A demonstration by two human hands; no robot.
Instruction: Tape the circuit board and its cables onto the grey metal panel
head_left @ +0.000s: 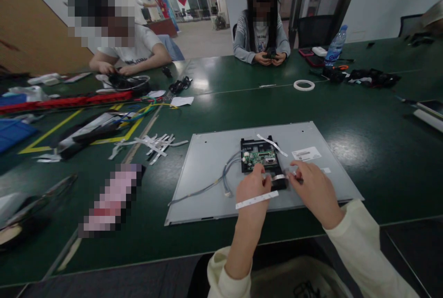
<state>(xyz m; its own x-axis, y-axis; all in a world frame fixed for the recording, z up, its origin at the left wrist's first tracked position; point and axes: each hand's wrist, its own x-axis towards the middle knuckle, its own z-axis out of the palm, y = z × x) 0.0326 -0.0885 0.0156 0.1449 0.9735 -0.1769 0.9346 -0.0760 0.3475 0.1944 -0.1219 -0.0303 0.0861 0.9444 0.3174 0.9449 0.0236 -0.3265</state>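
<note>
A grey flat panel (207,173) lies on the table in front of me. On it sits a black plastic frame (247,143) carrying a green circuit board (261,157). My left hand (252,187) is closed in a pinch at the frame's near end. From the right, my right hand (316,192) pinches too, with a short white tape strip (278,177) stretched between the hands across the frame's black lower part. Another white strip (258,199) clings across the back of my left hand. A loose strip (272,145) crosses the frame's upper right corner. Grey cables (224,169) trail left from the board.
Left of the panel lie a heap of white strips (157,145) and a blurred pink phone-like object (112,199). A tape roll (304,85) and a water bottle (335,46) stand farther back. Two people (138,49) sit across the table.
</note>
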